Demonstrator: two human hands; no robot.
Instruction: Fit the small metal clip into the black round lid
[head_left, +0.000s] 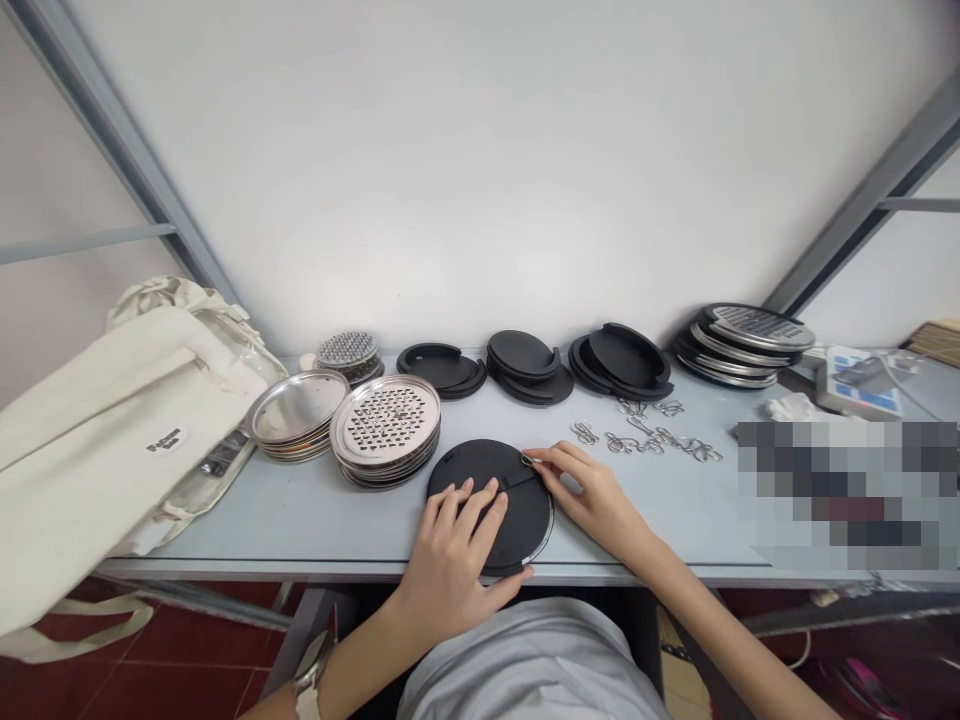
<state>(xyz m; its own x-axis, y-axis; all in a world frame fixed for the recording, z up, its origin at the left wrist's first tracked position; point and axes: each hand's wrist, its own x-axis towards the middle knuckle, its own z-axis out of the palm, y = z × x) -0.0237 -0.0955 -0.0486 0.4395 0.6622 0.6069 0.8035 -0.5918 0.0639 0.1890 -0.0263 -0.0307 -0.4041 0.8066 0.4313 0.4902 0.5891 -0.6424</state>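
A round black lid (491, 500) is seen lying flat at the near edge of a pale grey workbench (300, 520), a thin metal rim showing along its lower right edge. The left hand (450, 555) is pressed on the lid from six o'clock, fingers spread and flat, nothing gripped. The right hand (592, 495) is brought in from three o'clock, thumb and forefinger pinched on a small wire clip (528, 460) at the lid's two o'clock edge; the other fingers are loosely curled.

A scatter of loose wire clips (649, 435) is spread on the bench at about two o'clock from the lid, just beyond the right hand. At ten o'clock, touching distance from the lid, a stack of perforated steel discs (386, 425) is placed, with a stack of plain steel plates (298, 410) beside it and a smaller perforated stack (346, 352) behind. Along the wall at twelve o'clock, three piles of black lids (525, 365) are lined up, and a further pile of metal-topped lids (742, 345) is set at one o'clock. A cream canvas bag (97, 440) is slumped at nine o'clock.
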